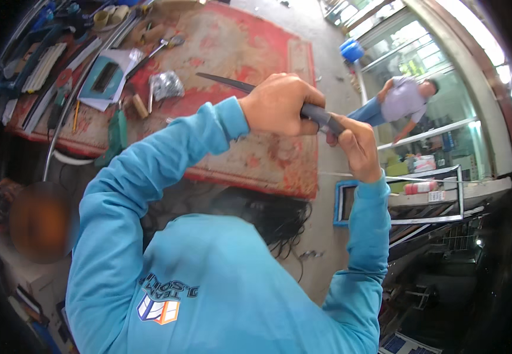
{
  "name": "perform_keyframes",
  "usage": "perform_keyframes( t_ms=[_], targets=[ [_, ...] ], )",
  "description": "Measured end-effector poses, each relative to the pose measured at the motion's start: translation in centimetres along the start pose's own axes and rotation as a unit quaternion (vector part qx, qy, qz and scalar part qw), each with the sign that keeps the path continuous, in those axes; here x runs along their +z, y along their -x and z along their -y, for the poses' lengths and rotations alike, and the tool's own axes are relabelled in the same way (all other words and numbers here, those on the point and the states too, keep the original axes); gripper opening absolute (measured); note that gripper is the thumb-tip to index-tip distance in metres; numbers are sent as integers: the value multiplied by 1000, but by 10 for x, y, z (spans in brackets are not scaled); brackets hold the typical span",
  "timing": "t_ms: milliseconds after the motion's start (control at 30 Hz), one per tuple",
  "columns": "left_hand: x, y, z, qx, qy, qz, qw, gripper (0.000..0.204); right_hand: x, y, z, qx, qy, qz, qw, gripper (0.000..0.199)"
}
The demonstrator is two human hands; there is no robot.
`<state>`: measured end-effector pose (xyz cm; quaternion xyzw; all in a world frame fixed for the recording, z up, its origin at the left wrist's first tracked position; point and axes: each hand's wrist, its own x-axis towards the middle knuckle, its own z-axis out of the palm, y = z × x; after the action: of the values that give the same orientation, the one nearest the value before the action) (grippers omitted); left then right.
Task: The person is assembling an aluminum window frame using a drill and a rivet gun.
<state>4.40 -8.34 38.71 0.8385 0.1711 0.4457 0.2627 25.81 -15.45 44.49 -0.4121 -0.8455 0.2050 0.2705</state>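
Note:
My left hand (280,105) is closed around a long dark tool (226,81) above the work table; its thin, tapered end sticks out to the left. From the other side of that fist comes a thick dark grey end. My right hand (356,144) pinches a grey piece (331,122) right beside it, thumb and fingers pressed together. Whether this piece belongs to the same tool cannot be made out. Both hands are close together near the table's right edge, sleeves blue.
The worn red table (250,35) carries a green power drill (114,133), a clear plastic bag (166,86), papers (105,79) and several hand tools at left. Black cables (279,221) hang below. A person (406,100) stands beyond, by glass panels. Metal frames (427,221) lie at right.

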Motion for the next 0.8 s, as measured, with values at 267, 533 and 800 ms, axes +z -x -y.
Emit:
perform_keyframes(
  t_ms=[267,533,800],
  targets=[
    [-27,-78,14,3,167,80,983,36,-59,-41,-27,73,-61,-20,995,71],
    [-26,-97,28,-138,204,63,967,73,-73,-62,-31,93,-54,32,994,76],
    [-29,-102,32,-128,195,48,971,75,-69,-73,-30,114,-34,17,993,77]
  ],
)
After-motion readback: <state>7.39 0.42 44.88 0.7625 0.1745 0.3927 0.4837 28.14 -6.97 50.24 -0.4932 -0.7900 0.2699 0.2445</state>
